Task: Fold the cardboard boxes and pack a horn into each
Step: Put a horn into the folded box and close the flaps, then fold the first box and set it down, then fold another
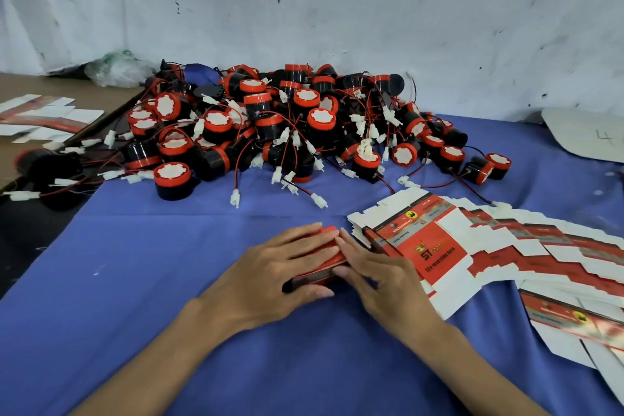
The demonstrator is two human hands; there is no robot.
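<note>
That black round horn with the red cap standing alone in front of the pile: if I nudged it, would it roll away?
Probably not while upright: the black round horn stands on its flat end on the blue cloth, which likely grips. Tipped sideways, its cylindrical body would probably roll. The pile's tangled red wires could snag it.

A red box (332,259), seemingly half folded, lies low at centre frame. Flat red-and-white box blanks (499,257) fan out to its right. Black horns (287,118) with red rims and white-plugged wires are heaped at upper centre.
</note>
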